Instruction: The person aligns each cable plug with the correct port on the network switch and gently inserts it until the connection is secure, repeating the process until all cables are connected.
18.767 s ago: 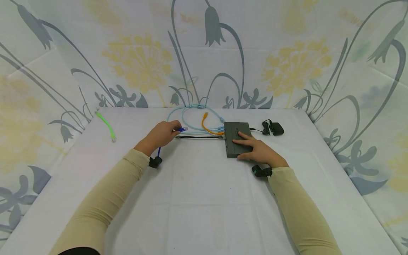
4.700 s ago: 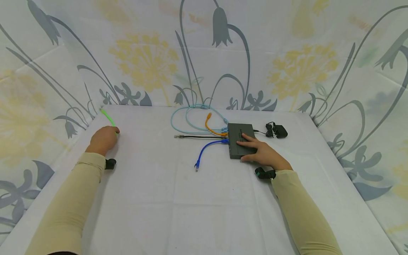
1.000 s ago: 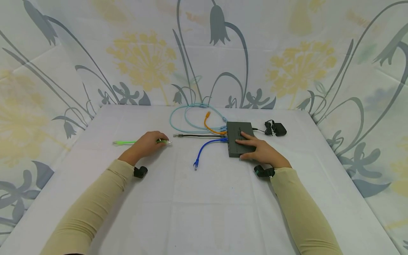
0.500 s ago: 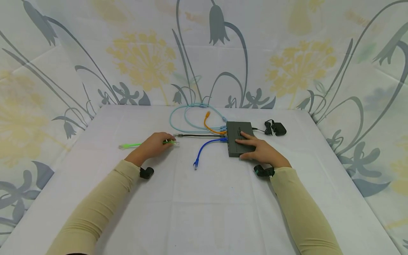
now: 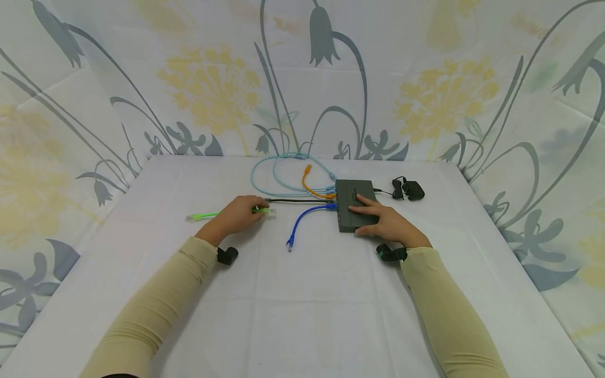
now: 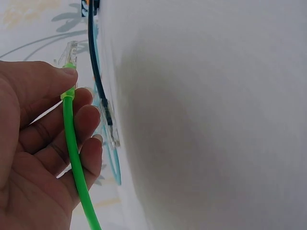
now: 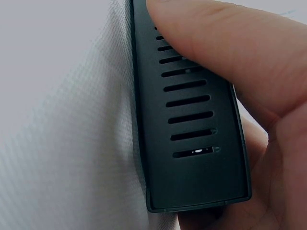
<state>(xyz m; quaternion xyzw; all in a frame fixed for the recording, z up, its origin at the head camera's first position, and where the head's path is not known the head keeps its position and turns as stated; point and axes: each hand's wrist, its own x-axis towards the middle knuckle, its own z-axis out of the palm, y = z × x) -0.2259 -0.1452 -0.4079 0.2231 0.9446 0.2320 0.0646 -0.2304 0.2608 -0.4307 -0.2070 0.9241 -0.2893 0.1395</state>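
Note:
My left hand (image 5: 238, 214) pinches a short green Ethernet cable (image 6: 79, 167) between thumb and fingers, just behind one clear plug (image 6: 70, 51). That plug points right, toward the grey network switch (image 5: 347, 189), and the cable's other end trails to the left. Close beside the left hand is the free plug of a black Ethernet cable (image 6: 97, 72). My right hand (image 5: 389, 226) holds the switch, fingers spread over its top and thumb against the slotted side (image 7: 192, 115). A blue Ethernet cable (image 5: 299, 226) runs from the switch's left side, its other plug lying loose.
Looped light-blue cables (image 5: 255, 176) and an orange cable (image 5: 304, 181) also meet the switch's left side. A black power adapter (image 5: 414, 190) lies to its right, joined by a cord. Floral cloth (image 5: 208, 94) hangs behind the white table (image 5: 302, 320).
Earlier the left hand held the blue cable, now at the switch; it then picked up the green cable at far left. Over the last second it carries it right. The right hand stays put.

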